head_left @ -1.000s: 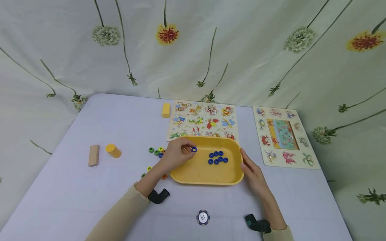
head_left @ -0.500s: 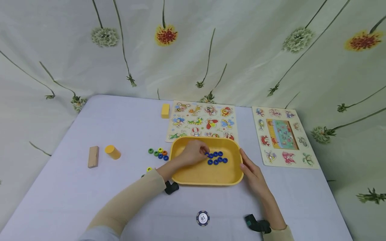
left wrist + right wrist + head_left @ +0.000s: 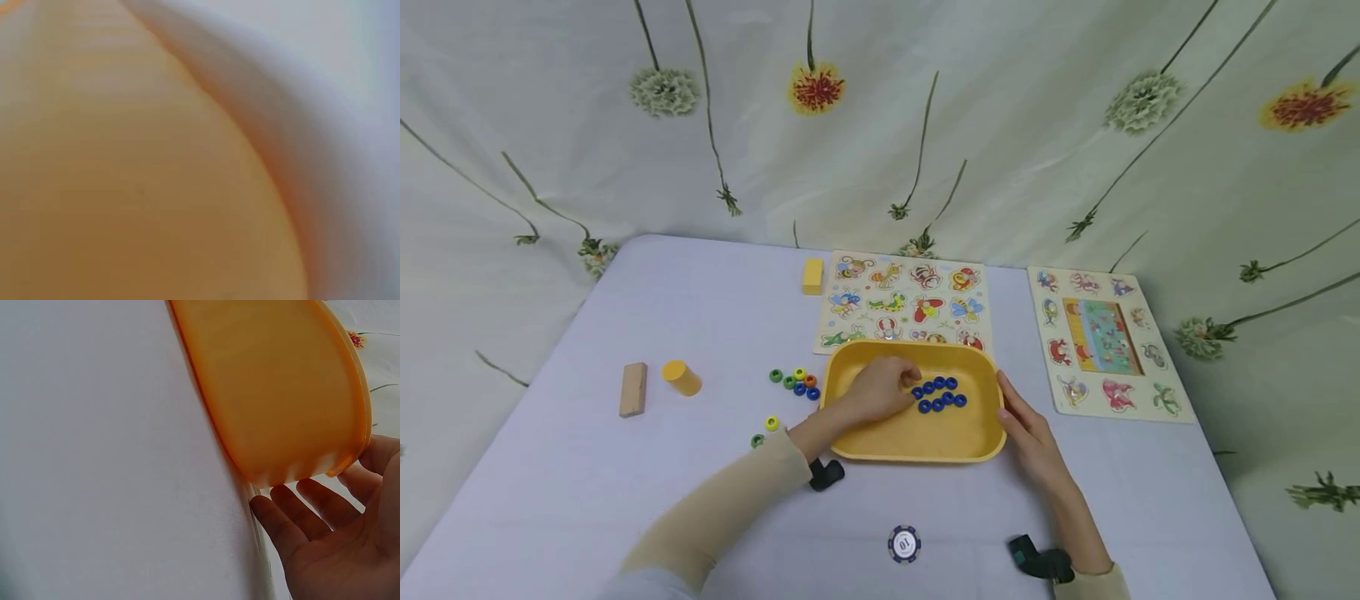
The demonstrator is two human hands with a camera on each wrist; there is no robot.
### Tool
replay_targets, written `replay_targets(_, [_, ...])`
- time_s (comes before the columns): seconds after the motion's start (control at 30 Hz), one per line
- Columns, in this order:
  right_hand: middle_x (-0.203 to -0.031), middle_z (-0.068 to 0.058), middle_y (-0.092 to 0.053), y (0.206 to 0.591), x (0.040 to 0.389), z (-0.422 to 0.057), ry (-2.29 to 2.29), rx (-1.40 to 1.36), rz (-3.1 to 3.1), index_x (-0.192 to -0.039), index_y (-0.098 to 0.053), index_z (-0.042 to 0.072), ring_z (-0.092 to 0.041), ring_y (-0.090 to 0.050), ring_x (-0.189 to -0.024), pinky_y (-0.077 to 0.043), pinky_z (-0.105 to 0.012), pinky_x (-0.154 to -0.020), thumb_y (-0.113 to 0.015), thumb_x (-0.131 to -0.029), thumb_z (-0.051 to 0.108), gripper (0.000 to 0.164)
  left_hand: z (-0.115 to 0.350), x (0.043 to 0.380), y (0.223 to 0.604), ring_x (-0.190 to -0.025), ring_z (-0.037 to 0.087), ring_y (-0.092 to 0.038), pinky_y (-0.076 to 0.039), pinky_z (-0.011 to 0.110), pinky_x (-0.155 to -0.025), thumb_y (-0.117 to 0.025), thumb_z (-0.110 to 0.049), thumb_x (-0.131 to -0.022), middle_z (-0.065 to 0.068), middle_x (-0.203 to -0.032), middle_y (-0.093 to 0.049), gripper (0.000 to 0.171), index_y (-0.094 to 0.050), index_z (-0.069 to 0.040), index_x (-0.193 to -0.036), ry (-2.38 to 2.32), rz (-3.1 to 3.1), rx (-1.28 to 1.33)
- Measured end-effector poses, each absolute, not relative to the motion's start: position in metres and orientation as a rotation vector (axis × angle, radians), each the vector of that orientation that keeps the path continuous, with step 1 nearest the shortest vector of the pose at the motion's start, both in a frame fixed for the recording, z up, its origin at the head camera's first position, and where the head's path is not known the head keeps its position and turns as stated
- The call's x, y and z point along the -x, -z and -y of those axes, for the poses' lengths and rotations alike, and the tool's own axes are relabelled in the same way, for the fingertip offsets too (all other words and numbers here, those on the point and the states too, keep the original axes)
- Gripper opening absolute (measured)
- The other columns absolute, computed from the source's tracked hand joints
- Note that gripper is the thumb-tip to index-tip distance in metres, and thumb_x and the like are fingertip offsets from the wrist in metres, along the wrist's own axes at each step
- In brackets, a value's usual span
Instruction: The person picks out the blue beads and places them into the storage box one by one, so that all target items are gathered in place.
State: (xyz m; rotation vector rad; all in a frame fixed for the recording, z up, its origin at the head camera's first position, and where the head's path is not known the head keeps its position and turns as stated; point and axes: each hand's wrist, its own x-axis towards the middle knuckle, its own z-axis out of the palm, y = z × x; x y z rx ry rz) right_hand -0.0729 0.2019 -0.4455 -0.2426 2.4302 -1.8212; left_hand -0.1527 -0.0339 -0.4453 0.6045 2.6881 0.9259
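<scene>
A yellow tray (image 3: 917,450) stands in the middle of the table, with several blue beads (image 3: 948,398) lying in two short rows inside it. My left hand (image 3: 880,390) reaches over the tray's left side. Its thumb and forefinger are apart beside the leftmost bead (image 3: 917,392), and whether they touch it is hard to tell. With its thumb and fingers my right hand (image 3: 1033,442) grips the tray's right end; the right wrist view shows this hand (image 3: 337,544) against the tray's wall (image 3: 281,400). The left wrist view shows only the blurred tray (image 3: 137,187).
Left of the tray lie several green, yellow, orange and blue beads (image 3: 789,382). An insect puzzle board (image 3: 902,292) lies behind it, a sea-animal board (image 3: 1105,342) to the right. Blocks (image 3: 633,389), a yellow cylinder (image 3: 682,377) and a poker chip (image 3: 904,543) are also out.
My left hand has carried a blue bead rightward from the tray's left side to the row's left end. Its fingers have since parted, and the row has shifted slightly right. My right hand stays put.
</scene>
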Motion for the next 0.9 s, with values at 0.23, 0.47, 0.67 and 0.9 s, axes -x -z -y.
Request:
replay_targets(0.23, [-0.145,0.004,-0.025,0.468,0.079,-0.210,1.820,0.262,-2.430,-0.139,-0.027,0.022,-0.010,-0.020,-0.133,-0.024,-0.007,-0.096,-0.040,-0.095,0.017,0.047,0.064,0.116,0.418,-0.070,0.007,-0.050,-0.044,0.021,-0.061,-0.069,-0.016,-0.075,-0.003,-0.089,-0.062,0.022,-0.065,-0.014,-0.096,-1.226,-2.871,-0.700])
replay_targets(0.47, [-0.145,0.008,-0.025,0.473,0.080,-0.213,1.808,0.306,-2.454,-0.139,-0.027,0.026,-0.004,-0.020,-0.132,-0.024,-0.007,-0.097,-0.040,-0.095,0.021,0.047,0.129,0.105,0.416,-0.075,0.009,-0.053,-0.050,0.026,-0.063,-0.072,-0.009,-0.072,0.000,-0.089,-0.061,0.026,-0.064,-0.011,-0.097,-1.571,-3.001,-0.527])
replay_targets(0.67, [-0.144,0.009,-0.025,0.471,0.081,-0.213,1.800,0.307,-2.454,-0.139,-0.026,0.026,-0.003,-0.020,-0.132,-0.024,-0.008,-0.097,-0.040,-0.095,0.021,0.047,0.170,0.106,0.452,-0.078,0.009,-0.054,-0.047,0.019,-0.066,-0.070,-0.015,-0.074,0.006,-0.089,-0.062,0.026,-0.064,-0.011,-0.099,-1.706,-3.034,-0.162])
replay_targets(0.9, [-0.145,0.007,-0.025,0.471,0.080,-0.212,1.815,0.297,-2.441,-0.139,-0.027,0.028,-0.002,-0.020,-0.132,-0.024,-0.007,-0.096,-0.040,-0.095,0.018,0.047,0.183,0.106,0.477,-0.079,0.007,-0.053,-0.044,0.010,-0.065,-0.068,-0.026,-0.076,0.004,-0.087,-0.062,0.028,-0.063,-0.013,-0.100,-1.671,-2.964,0.009])
